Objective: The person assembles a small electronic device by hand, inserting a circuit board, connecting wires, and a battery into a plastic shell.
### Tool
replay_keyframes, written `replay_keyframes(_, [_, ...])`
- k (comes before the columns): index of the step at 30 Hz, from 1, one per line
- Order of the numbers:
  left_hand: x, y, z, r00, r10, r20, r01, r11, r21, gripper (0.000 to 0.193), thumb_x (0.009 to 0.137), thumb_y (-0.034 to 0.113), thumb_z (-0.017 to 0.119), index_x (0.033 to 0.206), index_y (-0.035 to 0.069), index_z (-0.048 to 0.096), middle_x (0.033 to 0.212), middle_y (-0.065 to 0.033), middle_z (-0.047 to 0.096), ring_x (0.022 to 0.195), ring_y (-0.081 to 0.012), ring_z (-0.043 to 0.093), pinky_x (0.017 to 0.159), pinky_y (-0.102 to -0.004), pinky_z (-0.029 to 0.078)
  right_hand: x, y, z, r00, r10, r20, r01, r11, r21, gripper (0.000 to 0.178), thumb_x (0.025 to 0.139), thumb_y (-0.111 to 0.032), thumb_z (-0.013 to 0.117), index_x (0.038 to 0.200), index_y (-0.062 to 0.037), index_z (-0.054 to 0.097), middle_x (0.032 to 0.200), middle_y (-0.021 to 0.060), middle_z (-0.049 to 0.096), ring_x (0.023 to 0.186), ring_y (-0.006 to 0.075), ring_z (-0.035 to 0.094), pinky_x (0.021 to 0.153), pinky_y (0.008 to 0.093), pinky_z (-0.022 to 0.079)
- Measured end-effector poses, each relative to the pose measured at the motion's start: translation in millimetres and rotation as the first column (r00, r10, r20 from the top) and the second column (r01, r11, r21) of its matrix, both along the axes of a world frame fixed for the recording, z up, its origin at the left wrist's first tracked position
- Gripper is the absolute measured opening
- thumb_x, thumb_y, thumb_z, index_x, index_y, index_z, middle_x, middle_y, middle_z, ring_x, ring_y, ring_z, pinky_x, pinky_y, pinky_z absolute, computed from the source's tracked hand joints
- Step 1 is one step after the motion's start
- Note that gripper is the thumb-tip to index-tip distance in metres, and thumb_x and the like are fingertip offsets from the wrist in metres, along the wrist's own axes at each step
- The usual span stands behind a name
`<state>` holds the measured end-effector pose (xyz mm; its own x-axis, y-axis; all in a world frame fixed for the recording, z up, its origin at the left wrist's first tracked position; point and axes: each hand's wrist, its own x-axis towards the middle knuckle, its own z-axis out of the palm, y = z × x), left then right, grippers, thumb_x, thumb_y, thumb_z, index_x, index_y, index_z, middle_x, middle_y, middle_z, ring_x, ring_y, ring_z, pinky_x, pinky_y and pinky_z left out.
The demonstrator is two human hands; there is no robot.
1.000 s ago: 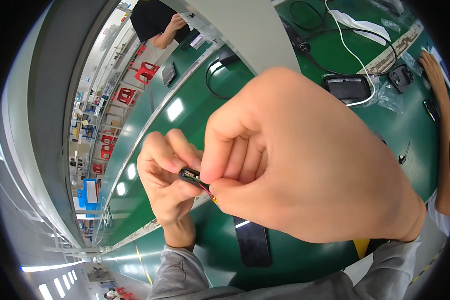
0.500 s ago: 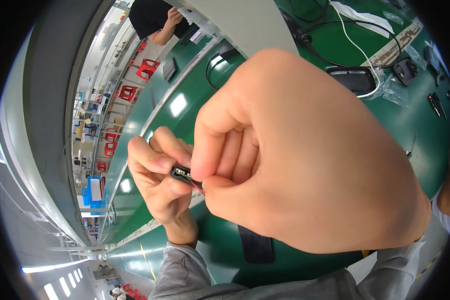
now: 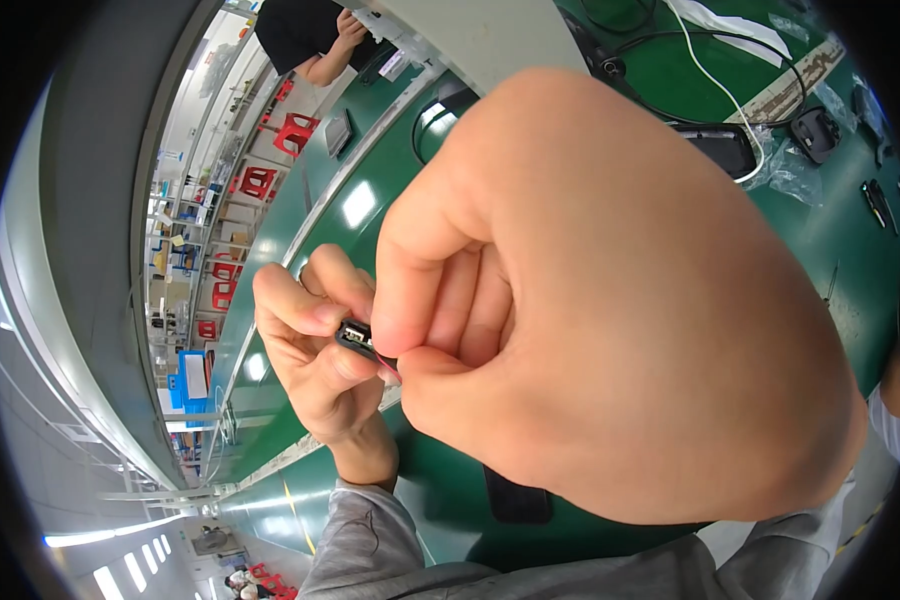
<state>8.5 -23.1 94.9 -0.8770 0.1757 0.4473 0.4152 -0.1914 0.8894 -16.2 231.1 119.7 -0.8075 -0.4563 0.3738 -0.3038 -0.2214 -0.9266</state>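
A small black casing (image 3: 354, 337), open at one end with light-coloured metal and a bit of green board inside, is pinched between the thumb and fingers of my left hand (image 3: 315, 345). A thin red wire (image 3: 387, 369) comes out along its lower side and runs toward the right thumb. Close against the casing's right end, my right hand (image 3: 610, 310) is closed in a pinch of thumb and forefinger, its other fingers curled. What lies between those fingertips is hidden. The large right hand covers much of the bench behind it.
On the green bench (image 3: 355, 205) lie a flat black slab (image 3: 518, 496), a black tray-like part (image 3: 725, 150), a white cable (image 3: 715, 85), clear plastic bags (image 3: 796, 175) and a dark hand tool (image 3: 878, 205). A person (image 3: 315, 45) works across the bench; red stools (image 3: 295, 133) stand beyond.
My right hand has shifted slightly left, its knuckles rising a little. The casing has moved slightly left and up with my left fingers. Both pinches stay closed.
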Motion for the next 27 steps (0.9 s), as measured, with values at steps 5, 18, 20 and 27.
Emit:
replay_keyframes(5, [-4,2,-1,0.999,0.0,-0.046,0.0,1.0,-0.015,0.035,0.081,0.01,0.082,0.097,0.008,0.052,0.086,-0.0156,0.059,0.061,-0.013,0.054,0.059,-0.0239,0.049,-4,-3,-2,1.0,-0.025,-0.018,0.025,0.999,-0.027,0.006,0.076,0.009,0.069,0.078,0.0042,0.067,0.07,0.0062,0.066,0.059,0.0082,0.061,0.054,0.0214,0.045])
replay_keyframes(18, [-3,3,26,0.895,0.123,-0.429,-0.176,0.981,-0.086,0.029,0.068,-0.007,0.085,0.088,0.0,0.064,0.088,-0.0158,0.066,0.078,-0.0239,0.068,0.068,-0.0317,0.056,-18,-42,3,0.942,0.026,-0.335,-0.02,1.0,0.02,0.009,0.076,0.011,0.07,0.081,0.0033,0.069,0.076,0.0087,0.068,0.063,0.011,0.063,0.056,0.0224,0.047])
replay_keyframes(20, [-1,-1,34,0.826,0.094,-0.556,-0.239,0.951,-0.194,0.027,0.067,-0.007,0.085,0.087,-0.001,0.068,0.088,-0.0152,0.069,0.077,-0.0228,0.067,0.067,-0.0307,0.054,-17,-50,-2,0.901,0.028,-0.434,-0.028,1.0,0.008,0.012,0.076,0.012,0.07,0.083,0.0026,0.071,0.08,0.0106,0.069,0.067,0.0134,0.065,0.058,0.0232,0.048])
replay_keyframes(27, [11,-5,47,0.705,0.082,-0.705,-0.39,0.874,-0.289,0.025,0.067,-0.002,0.086,0.082,0.001,0.067,0.085,-0.0136,0.07,0.076,-0.023,0.066,0.062,-0.029,0.053,-14,-57,-4,0.842,-0.032,-0.539,-0.025,0.995,-0.097,0.016,0.073,0.014,0.071,0.085,0.0033,0.07,0.086,0.0165,0.07,0.069,0.0203,0.066,0.061,0.0272,0.052])
